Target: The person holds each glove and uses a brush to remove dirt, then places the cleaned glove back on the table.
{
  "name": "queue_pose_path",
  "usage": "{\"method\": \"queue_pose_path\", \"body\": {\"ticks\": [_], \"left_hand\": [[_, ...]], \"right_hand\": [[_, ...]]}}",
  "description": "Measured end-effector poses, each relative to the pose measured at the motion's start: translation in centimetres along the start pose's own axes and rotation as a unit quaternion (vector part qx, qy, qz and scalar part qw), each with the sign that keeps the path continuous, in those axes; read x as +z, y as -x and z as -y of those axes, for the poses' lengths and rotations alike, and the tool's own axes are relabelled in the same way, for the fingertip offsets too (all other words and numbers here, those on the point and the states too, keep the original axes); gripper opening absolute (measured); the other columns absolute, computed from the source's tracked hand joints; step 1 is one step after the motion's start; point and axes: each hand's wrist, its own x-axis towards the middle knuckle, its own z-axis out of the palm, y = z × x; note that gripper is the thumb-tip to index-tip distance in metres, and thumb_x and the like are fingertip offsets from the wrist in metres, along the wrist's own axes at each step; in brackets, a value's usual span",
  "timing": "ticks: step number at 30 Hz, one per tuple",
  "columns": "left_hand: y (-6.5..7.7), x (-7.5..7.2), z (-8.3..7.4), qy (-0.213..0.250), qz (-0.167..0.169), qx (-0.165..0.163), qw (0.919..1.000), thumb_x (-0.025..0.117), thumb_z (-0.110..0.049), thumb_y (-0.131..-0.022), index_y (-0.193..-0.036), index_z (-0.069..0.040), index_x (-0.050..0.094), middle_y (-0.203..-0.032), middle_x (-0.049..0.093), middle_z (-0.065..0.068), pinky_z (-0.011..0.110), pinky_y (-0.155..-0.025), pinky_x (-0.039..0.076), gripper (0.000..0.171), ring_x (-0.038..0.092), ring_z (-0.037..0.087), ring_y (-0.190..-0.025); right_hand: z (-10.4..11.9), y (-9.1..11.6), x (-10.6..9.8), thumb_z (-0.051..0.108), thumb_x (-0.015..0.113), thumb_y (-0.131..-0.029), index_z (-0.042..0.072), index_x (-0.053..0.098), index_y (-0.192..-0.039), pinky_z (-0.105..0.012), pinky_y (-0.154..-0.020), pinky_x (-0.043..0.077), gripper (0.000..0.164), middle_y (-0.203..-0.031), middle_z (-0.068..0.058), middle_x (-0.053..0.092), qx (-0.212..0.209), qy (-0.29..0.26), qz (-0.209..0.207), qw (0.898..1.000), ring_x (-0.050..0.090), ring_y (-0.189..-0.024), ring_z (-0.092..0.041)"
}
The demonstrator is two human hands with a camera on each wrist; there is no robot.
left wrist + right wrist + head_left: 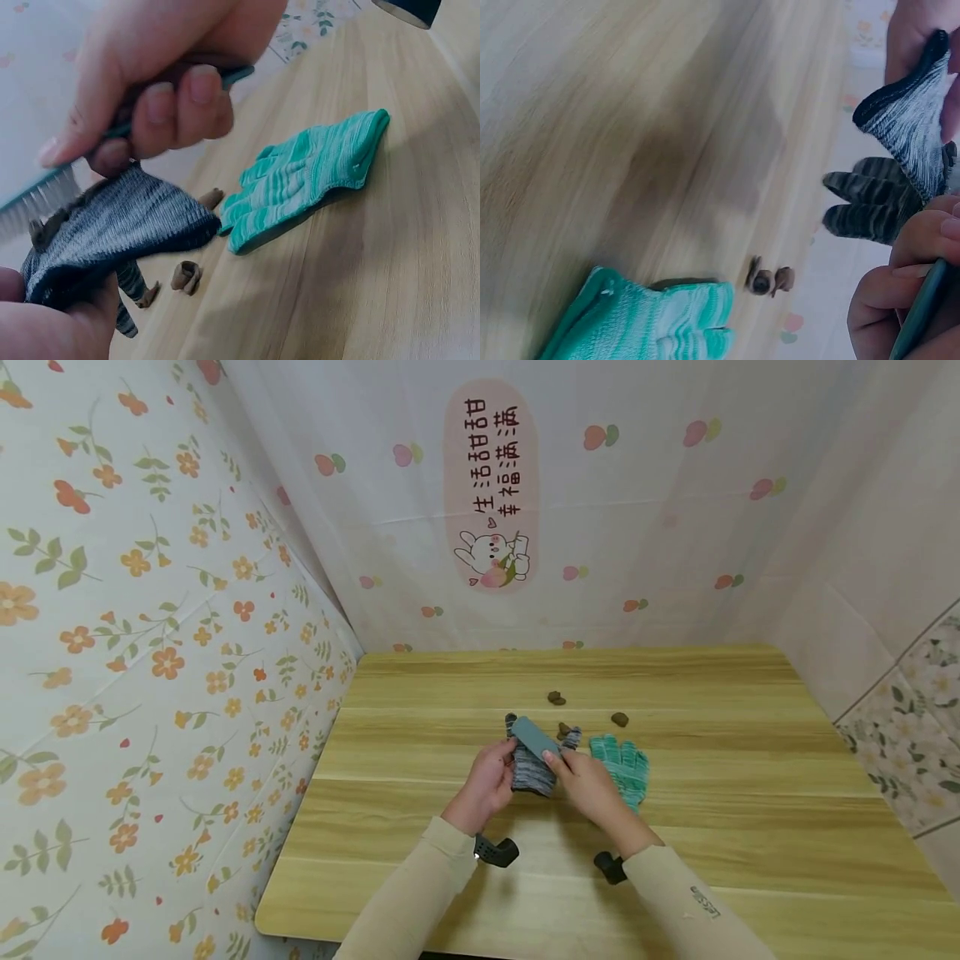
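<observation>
My left hand (489, 779) grips a grey-and-black knitted glove (531, 776) by its side, holding it up over the table. A brush with a blue-grey back (532, 737) is in my right hand (589, 787), its handle gripped in curled fingers. In the left wrist view the pale bristles (39, 201) are close over the glove, near a brown lump (49, 229) on its knit. The right wrist view shows the glove's dark cuff (900, 94) and striped fingers (870, 199) hanging down. Most of the brush is hidden there behind the right hand's fingers.
A green-and-white knitted glove (621, 767) lies flat on the wood-grain table (750, 810), right of the hands. Small brown lumps (619, 719) are scattered beyond them. Printed cloth walls (660, 527) stand at the back and left. Black devices (497, 852) are strapped at both wrists.
</observation>
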Motion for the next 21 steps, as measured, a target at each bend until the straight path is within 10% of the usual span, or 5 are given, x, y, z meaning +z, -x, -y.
{"method": "queue_pose_path", "body": {"ticks": [21], "left_hand": [[0.0, 0.9, 0.2, -0.028, -0.044, -0.009, 0.9986, 0.043, -0.012, -0.105, -0.078, -0.015, 0.045, -0.064, 0.043, -0.012, 0.006, -0.051, 0.039, 0.027, 0.043, -0.005, -0.052]], "right_hand": [[1.1, 0.2, -0.2, 0.043, 0.045, -0.108, 0.010, 0.048, -0.075, -0.030, -0.054, 0.029, 0.047, -0.063, -0.003, 0.038, 0.001, 0.056, -0.019, 0.998, 0.035, -0.055, -0.018]]}}
